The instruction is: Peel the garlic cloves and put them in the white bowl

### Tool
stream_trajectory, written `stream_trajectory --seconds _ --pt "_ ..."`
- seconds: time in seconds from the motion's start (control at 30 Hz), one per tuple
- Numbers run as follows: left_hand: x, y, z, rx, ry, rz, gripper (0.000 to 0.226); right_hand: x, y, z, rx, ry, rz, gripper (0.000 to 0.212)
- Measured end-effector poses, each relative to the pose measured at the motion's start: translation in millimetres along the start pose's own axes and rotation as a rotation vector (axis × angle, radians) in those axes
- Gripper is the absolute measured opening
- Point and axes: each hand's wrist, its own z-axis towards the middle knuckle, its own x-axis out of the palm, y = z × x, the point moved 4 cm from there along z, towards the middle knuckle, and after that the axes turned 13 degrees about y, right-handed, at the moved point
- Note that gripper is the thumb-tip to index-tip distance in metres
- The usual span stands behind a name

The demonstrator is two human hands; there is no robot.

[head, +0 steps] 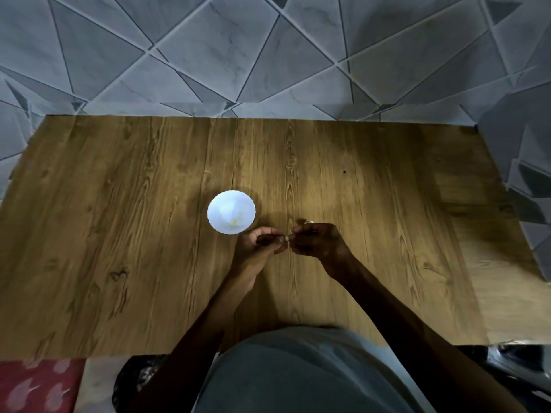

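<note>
Now, with the white bowl [222, 205] just left of centre on the bench [119, 204], I'd have my left hand [258, 245], pinching the garlic clove [287, 238] at mid-frame, hold steady while my right hand [319, 242], pinching its other end, teases the skin off in small pulls.

We note a wood-grain counter [119, 204] against grey tiles [208, 55] with triangular seams. Small dark speck [344, 172] on counter, right of centre. Red patterned cloth [38, 386] below its near-left edge.
</note>
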Motion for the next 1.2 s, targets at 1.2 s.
stream_trajectory --seconds 1.2 --pt "6.0 6.5 5.7 -0.078 0.042 0.008 0.017 8.7 21.9 -6.8 -0.336 -0.199 -0.713 0.011"
